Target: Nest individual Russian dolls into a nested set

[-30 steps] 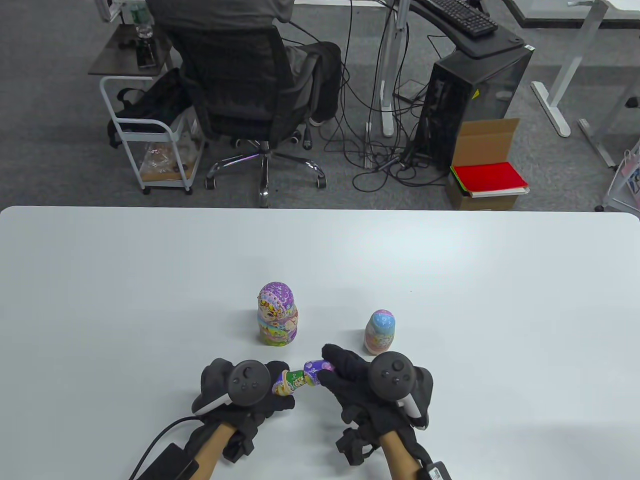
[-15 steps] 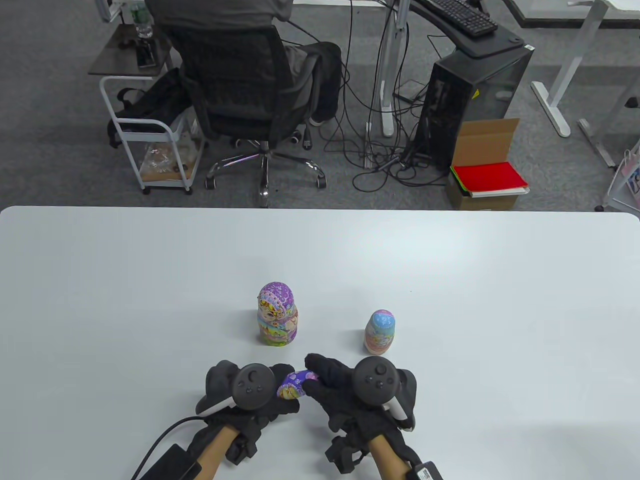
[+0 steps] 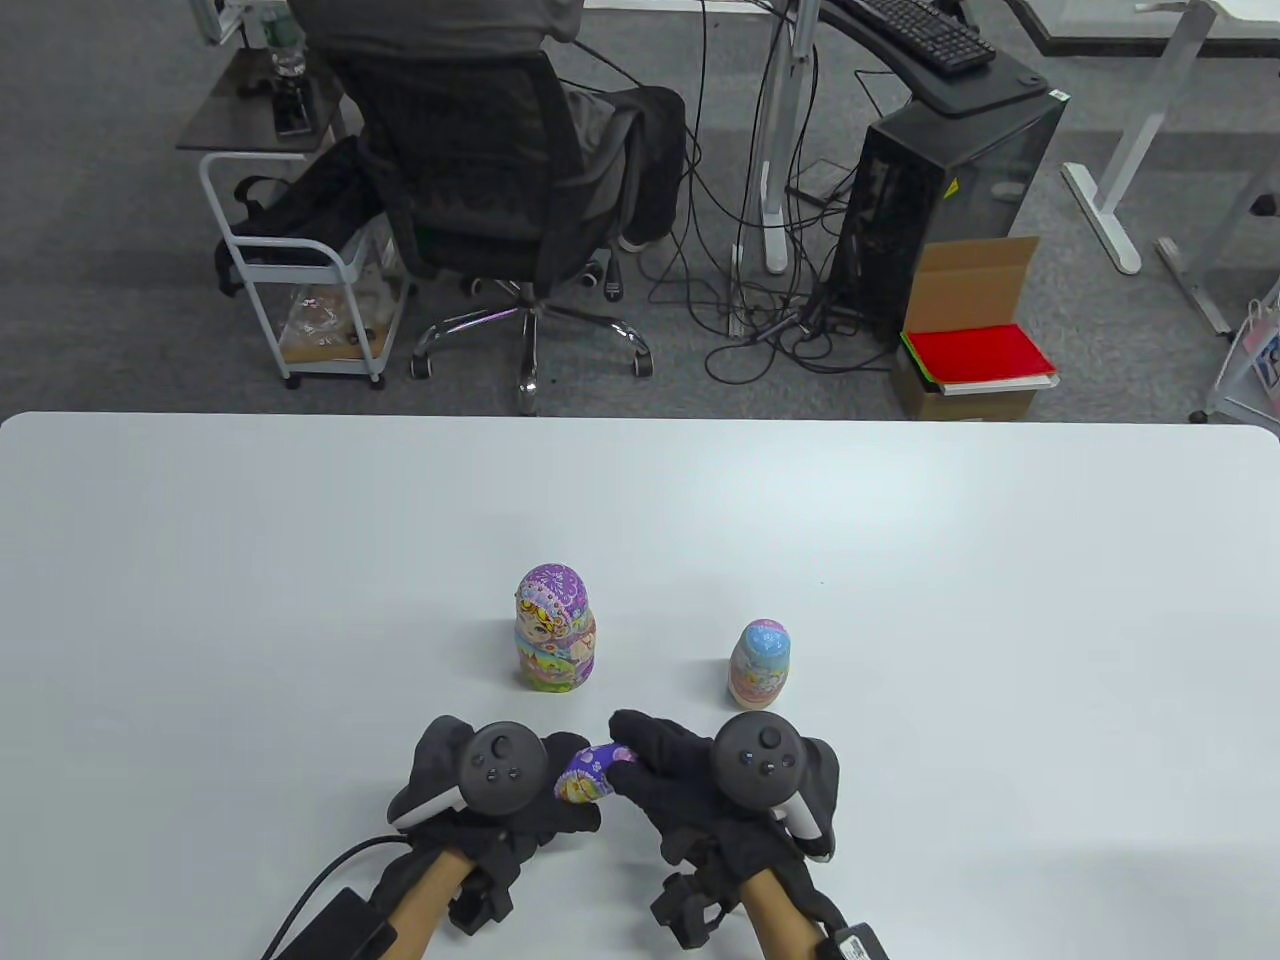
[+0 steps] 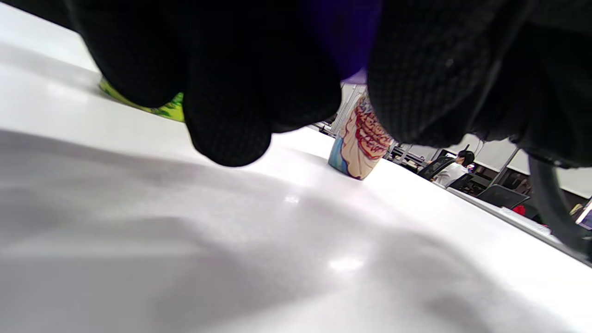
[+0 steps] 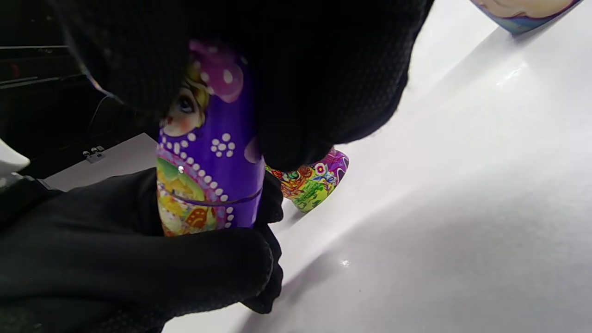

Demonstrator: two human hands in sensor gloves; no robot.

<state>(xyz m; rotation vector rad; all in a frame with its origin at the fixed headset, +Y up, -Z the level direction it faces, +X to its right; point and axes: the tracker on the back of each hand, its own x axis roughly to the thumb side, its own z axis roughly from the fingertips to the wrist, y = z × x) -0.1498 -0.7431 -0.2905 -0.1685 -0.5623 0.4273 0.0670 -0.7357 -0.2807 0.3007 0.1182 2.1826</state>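
A small purple doll [image 3: 590,772] is held between both hands near the table's front edge; its two halves are joined at a thin seam in the right wrist view [image 5: 208,157]. My left hand [image 3: 520,790] grips its lower half. My right hand [image 3: 660,765] grips its top half. A large purple and yellow doll [image 3: 555,640] stands upright behind the hands; its base shows in the right wrist view [image 5: 310,182]. A pale pink and blue doll [image 3: 760,665] stands upright to the right, also in the left wrist view [image 4: 360,148].
The white table [image 3: 900,560] stretches wide on all sides. Beyond its far edge are an office chair [image 3: 480,190] with a seated person, a computer tower [image 3: 950,190] and a cardboard box [image 3: 975,350].
A second ago the purple doll was open, with a smaller green doll showing between its halves. The hands came together and the halves closed over it. Since half a second ago little has moved.
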